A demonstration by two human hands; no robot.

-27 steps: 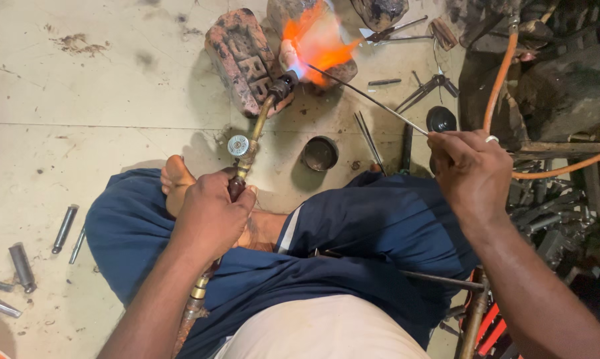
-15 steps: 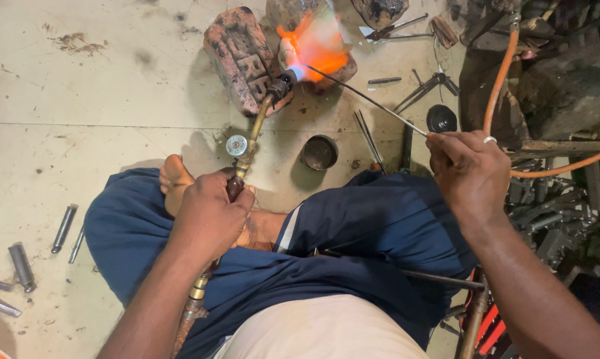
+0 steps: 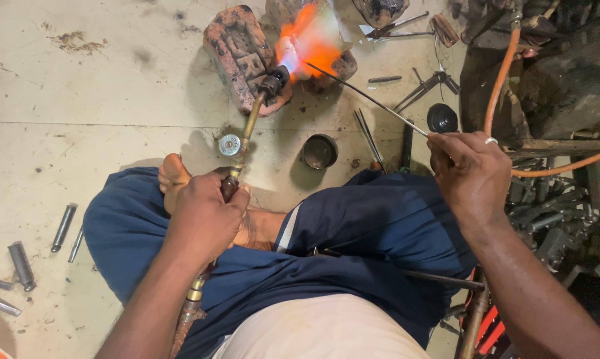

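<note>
My left hand [image 3: 203, 219] grips the handle of a brass gas torch [image 3: 250, 123] that points up and away from me. Its orange flame [image 3: 306, 43] plays on a workpiece resting between worn red bricks [image 3: 237, 50]. My right hand [image 3: 469, 173] pinches a thin metal filler rod [image 3: 370, 98], whose far tip reaches into the flame. I sit cross-legged on the floor in dark blue trousers, one bare foot [image 3: 174, 176] showing beside the torch hand.
A small dark round tin [image 3: 320, 151] and a black lid [image 3: 441, 118] lie in front of my knees. Spare rods [image 3: 365, 129] and pliers [image 3: 429, 85] lie nearby. An orange hose [image 3: 499, 73] runs at the right past metal scrap. Steel pins [image 3: 64, 226] lie at the left.
The flame flickers and changes shape over the workpiece. Both hands hold almost still, the rod tip staying in the flame.
</note>
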